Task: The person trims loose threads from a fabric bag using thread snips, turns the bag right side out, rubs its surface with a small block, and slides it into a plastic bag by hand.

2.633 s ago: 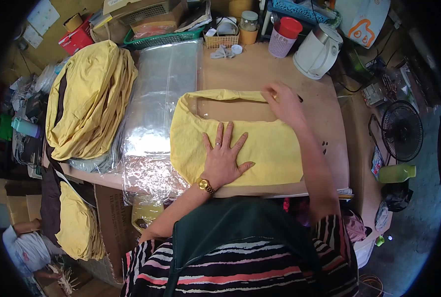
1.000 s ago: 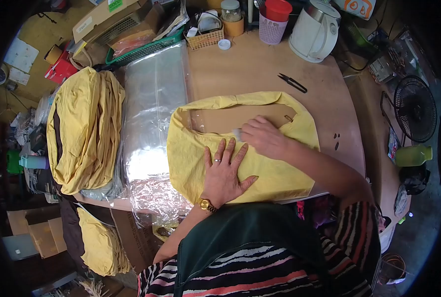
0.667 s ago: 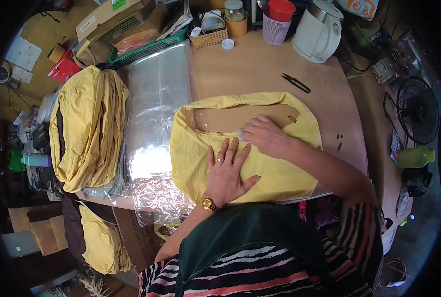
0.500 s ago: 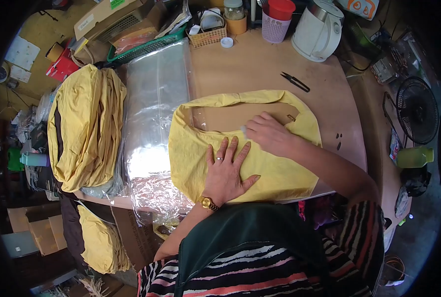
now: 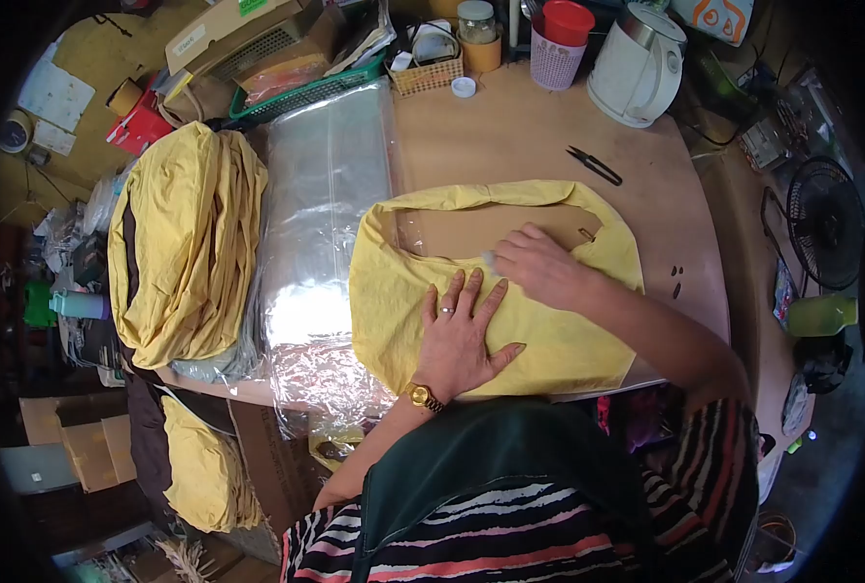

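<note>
A yellow cloth bag [image 5: 549,350] lies flat on the table in front of me, its long handle loop at the far side. My left hand [image 5: 464,335] rests flat on the bag with fingers spread. Just right of it, my right hand [image 5: 541,267] is closed at the edge of the bag's opening. A small pale piece [image 5: 489,259] shows at its fingertips, too small to name. Thread snips [image 5: 596,166] lie on the table beyond the bag.
Clear plastic sleeves [image 5: 326,194] lie left of the bag, beside a pile of yellow bags [image 5: 185,253]. At the back stand a white kettle [image 5: 637,68], a cup [image 5: 559,58] and a green basket [image 5: 306,94]. A fan [image 5: 823,223] is at the right.
The whole view has shifted slightly, so everything appears a little further right. Both hands stay at nearly the same places on the bag.
</note>
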`<action>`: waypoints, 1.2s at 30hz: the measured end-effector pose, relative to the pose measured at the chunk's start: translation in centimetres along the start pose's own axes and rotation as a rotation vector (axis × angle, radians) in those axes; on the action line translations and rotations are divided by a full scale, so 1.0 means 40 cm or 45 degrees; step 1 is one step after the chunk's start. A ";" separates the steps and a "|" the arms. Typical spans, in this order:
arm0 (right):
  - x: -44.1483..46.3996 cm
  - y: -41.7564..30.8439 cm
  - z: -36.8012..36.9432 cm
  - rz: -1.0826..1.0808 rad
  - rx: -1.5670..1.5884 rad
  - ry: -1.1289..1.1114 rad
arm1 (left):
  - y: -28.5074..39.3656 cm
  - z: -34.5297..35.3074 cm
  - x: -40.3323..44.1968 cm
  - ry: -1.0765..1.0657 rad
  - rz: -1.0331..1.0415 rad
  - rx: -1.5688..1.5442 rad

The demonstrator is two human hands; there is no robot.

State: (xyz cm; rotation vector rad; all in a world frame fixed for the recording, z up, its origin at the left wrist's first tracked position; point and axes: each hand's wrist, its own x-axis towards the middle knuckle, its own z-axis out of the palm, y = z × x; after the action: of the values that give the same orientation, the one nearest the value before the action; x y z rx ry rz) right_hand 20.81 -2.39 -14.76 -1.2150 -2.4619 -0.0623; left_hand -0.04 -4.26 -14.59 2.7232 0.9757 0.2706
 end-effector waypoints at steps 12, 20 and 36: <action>-0.027 0.012 -0.022 0.032 -0.009 -0.044 | 0.002 -0.004 0.000 0.029 0.008 -0.009; -0.028 0.000 -0.011 0.064 -0.097 -0.041 | 0.000 -0.003 -0.006 0.045 -0.021 -0.003; -0.051 -0.048 -0.017 0.300 -0.231 -0.013 | -0.054 -0.022 0.102 0.166 -0.116 -0.361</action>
State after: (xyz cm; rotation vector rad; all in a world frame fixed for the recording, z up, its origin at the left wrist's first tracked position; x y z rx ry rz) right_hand 20.68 -5.25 -14.61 -1.5772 -2.3442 -0.2190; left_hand 1.55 0.11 -13.96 2.4228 1.0068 0.5325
